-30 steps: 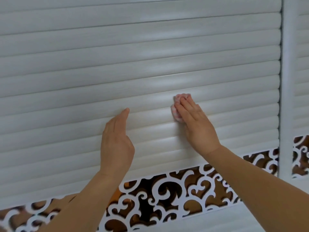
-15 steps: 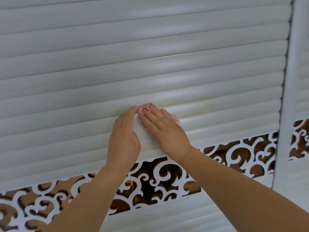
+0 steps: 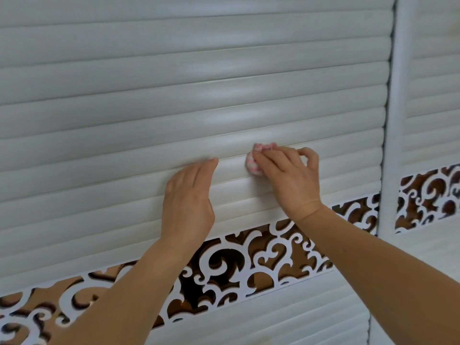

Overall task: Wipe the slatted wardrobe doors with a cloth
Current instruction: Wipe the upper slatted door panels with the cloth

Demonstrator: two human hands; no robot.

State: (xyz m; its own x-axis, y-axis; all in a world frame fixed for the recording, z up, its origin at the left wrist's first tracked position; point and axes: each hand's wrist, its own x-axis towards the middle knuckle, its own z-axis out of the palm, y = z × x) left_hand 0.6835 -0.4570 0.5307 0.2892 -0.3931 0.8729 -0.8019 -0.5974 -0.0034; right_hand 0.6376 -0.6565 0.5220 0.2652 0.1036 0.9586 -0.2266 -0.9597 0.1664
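The slatted wardrobe door (image 3: 174, 83) fills nearly the whole view, its white horizontal slats running slightly uphill toward the right. Taking the white scrollwork band (image 3: 249, 265) that crosses the door as the landmark: it slants from the lower left corner up to the right, with brown and dark openings showing between its curls, and more slats lie below it.

Above the band, left of its middle, the left hand (image 3: 186, 202) lies flat against the slats, fingers straight and close together, pointing up and to the right, with nothing in it. Its forearm crosses in front of the band from below.

Just to the right of those fingertips, a small gap apart and several slats above the band, is the cloth (image 3: 254, 165), a small wadded pink-and-white piece pressed against a slat. The right hand (image 3: 291, 175) holds it there, fingers curled over the wad and covering most of it, so only its left and upper edges show. The right forearm also passes in front of the band.

Farther right, a white vertical frame post (image 3: 390, 120) cuts across the band's upper end. Beyond it a second slatted door (image 3: 433, 70) carries its own stretch of the same scrollwork.
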